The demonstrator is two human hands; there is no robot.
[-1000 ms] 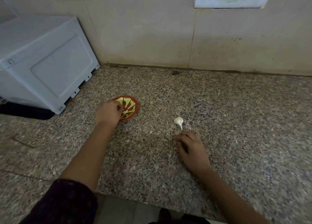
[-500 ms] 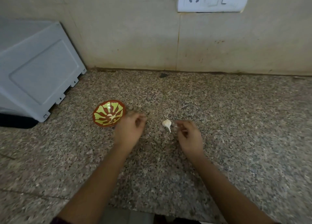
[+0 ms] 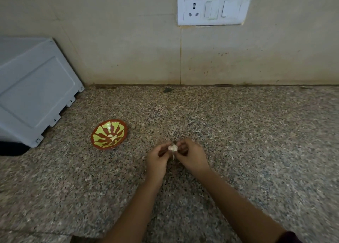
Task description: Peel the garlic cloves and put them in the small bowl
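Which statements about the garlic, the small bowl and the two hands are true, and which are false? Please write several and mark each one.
1. The left hand and the right hand both pinch the garlic. True.
2. The small bowl stands to the right of the hands. False: it stands to their left, nearer the grey appliance.
3. The left hand touches the small bowl. False: bare counter lies between them.
4. A white switch plate with a socket is on the wall behind the counter. True.
5. The small bowl lies upside down. False: it stands upright, with its patterned inside showing.
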